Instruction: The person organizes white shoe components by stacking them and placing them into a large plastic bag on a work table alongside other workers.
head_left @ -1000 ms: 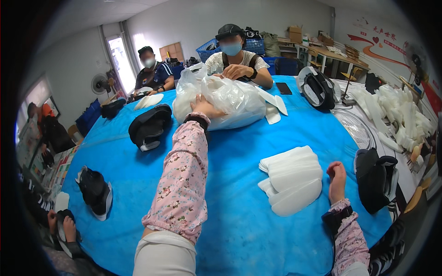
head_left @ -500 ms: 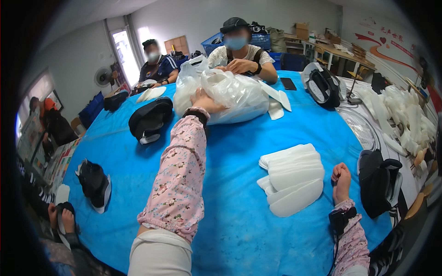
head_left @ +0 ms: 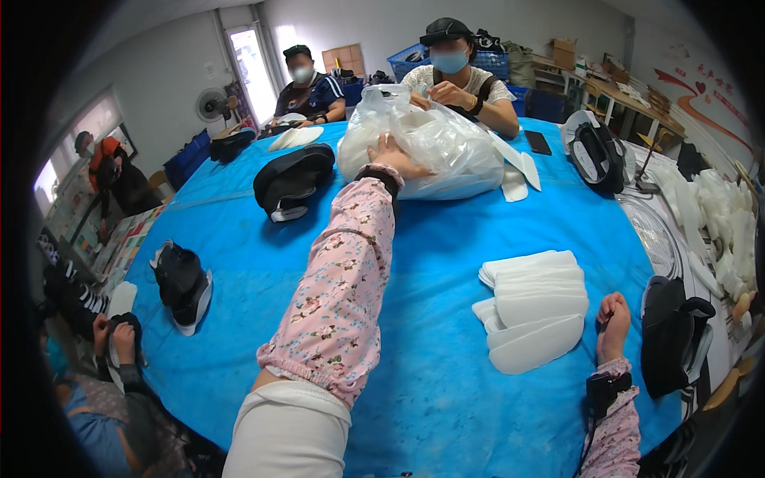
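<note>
Although the dark lens rim swallows the near left corner, a co-worker's hands (head_left: 124,343) can be made out there around a dark piece too shadowed to name. Just right of them, on the blue-covered bench (head_left: 430,350), sits a black-and-white shoe-like piece (head_left: 182,285). Farther off, white pads (head_left: 297,138) lie before a masked person (head_left: 312,94) whose lower body is hidden. Nearer, a second black piece (head_left: 293,179) rests just left of a translucent plastic bag (head_left: 458,159), which stands at the far middle of the bench.

The left hand (head_left: 398,158) is against the near left part of this bag, some fingers spread; plastic folds blur its outline, so I cannot tell whether its grip grasps anything. White contents show through only dimly. Behind the bag, another masked person (head_left: 458,94) is partly covered by it.

To the right, loose white pads (head_left: 515,177) are partly tucked behind the bag, near a dark phone (head_left: 538,143). Nearer lies an overlapping stack of white pads (head_left: 538,307). Beside it rests the right hand (head_left: 613,328), fingers curled loosely; its palm is mostly hidden, and I cannot tell whether this grip is fully clenched. Past it stands a black piece (head_left: 669,338).
</note>
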A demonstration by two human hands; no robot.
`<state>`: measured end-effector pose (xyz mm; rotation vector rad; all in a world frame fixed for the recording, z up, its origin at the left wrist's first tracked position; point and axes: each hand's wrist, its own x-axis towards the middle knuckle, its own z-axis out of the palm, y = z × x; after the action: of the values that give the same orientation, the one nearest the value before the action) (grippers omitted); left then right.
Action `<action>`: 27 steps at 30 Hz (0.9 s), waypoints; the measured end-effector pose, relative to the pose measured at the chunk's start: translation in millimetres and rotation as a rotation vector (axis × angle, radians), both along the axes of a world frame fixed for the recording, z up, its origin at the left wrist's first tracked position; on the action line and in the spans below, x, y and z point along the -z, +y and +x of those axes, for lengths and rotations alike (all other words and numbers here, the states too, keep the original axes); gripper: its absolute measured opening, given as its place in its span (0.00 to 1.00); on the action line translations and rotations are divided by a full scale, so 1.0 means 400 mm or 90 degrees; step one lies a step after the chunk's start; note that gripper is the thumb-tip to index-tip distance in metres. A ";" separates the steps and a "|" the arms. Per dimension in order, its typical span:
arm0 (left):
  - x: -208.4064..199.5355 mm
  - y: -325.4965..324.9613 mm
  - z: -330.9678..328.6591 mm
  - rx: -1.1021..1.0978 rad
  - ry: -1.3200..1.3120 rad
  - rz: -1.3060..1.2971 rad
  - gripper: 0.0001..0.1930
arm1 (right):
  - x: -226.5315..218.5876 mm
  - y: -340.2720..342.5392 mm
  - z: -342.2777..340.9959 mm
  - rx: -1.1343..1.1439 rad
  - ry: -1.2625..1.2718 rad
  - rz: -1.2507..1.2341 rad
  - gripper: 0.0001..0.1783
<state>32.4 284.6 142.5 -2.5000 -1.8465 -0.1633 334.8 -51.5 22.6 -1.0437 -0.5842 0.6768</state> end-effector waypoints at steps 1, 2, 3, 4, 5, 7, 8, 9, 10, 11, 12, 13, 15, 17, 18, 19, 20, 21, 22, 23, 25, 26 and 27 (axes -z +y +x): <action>-0.002 -0.003 0.005 -0.003 0.002 -0.002 0.55 | -0.003 -0.004 0.007 0.001 -0.005 0.000 0.09; -0.005 -0.006 0.013 -0.002 -0.004 -0.003 0.55 | -0.004 -0.008 0.011 0.001 -0.010 0.000 0.09; -0.007 -0.003 0.015 -0.002 -0.010 -0.003 0.56 | -0.003 -0.006 0.010 -0.002 -0.007 -0.001 0.09; -0.011 -0.001 0.012 -0.006 0.005 -0.013 0.56 | -0.003 -0.005 0.008 -0.007 -0.008 0.001 0.09; -0.011 -0.001 0.006 -0.009 0.006 -0.014 0.56 | -0.003 -0.004 0.007 -0.012 -0.009 0.003 0.08; -0.009 -0.003 0.005 -0.006 0.000 -0.018 0.56 | 0.000 -0.004 0.006 -0.013 -0.008 0.002 0.08; -0.009 -0.004 0.006 -0.005 -0.002 -0.019 0.56 | 0.001 -0.003 0.006 -0.015 -0.005 0.002 0.08; -0.007 -0.005 0.006 -0.007 -0.004 -0.018 0.56 | 0.002 -0.003 0.007 -0.015 -0.007 0.000 0.08; -0.005 -0.006 0.005 -0.009 -0.007 -0.017 0.56 | 0.002 -0.004 0.007 -0.018 -0.008 0.003 0.08; -0.003 -0.006 0.005 -0.009 -0.009 -0.019 0.56 | 0.002 -0.004 0.008 -0.020 -0.009 0.006 0.08; -0.001 -0.007 0.006 -0.008 -0.011 -0.009 0.56 | 0.000 -0.005 0.007 -0.020 -0.011 0.004 0.08; 0.001 -0.007 0.007 -0.006 -0.013 0.001 0.56 | -0.001 -0.005 0.004 -0.015 -0.009 0.004 0.08; 0.003 -0.002 0.003 -0.013 -0.002 0.001 0.56 | -0.003 -0.003 -0.003 -0.014 -0.006 0.005 0.09; 0.001 0.002 0.002 -0.018 0.011 0.001 0.56 | -0.006 -0.003 -0.007 -0.006 -0.014 0.002 0.09; 0.002 0.005 0.006 -0.021 0.016 0.003 0.55 | -0.007 -0.005 -0.006 -0.002 -0.015 0.000 0.09; 0.003 0.006 0.010 -0.024 0.021 0.005 0.55 | -0.008 -0.007 -0.003 -0.001 -0.016 0.001 0.09; 0.003 0.008 0.013 -0.020 0.021 0.004 0.55 | -0.010 -0.008 -0.001 0.001 -0.018 0.001 0.09; 0.001 0.009 0.011 -0.016 0.015 -0.004 0.55 | -0.009 -0.006 -0.002 0.002 -0.014 0.001 0.09; 0.000 0.009 0.010 -0.012 0.009 -0.013 0.54 | -0.011 -0.004 -0.004 -0.005 -0.016 0.003 0.09; 0.001 0.007 0.009 -0.010 0.012 -0.013 0.54 | -0.010 -0.003 -0.005 -0.012 -0.019 0.006 0.09; 0.005 0.007 0.009 -0.009 -0.004 0.006 0.54 | -0.006 -0.004 0.002 -0.016 -0.020 0.009 0.09; 0.003 0.009 0.007 -0.009 -0.004 0.008 0.54 | -0.004 -0.004 0.005 -0.022 -0.021 0.010 0.09; 0.004 0.009 0.006 -0.009 -0.002 0.003 0.54 | -0.004 -0.004 0.005 -0.021 -0.022 0.009 0.09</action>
<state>34.8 288.0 141.0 -2.4844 -1.8633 -0.1713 336.7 -53.0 24.3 -1.0363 -0.6366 0.6832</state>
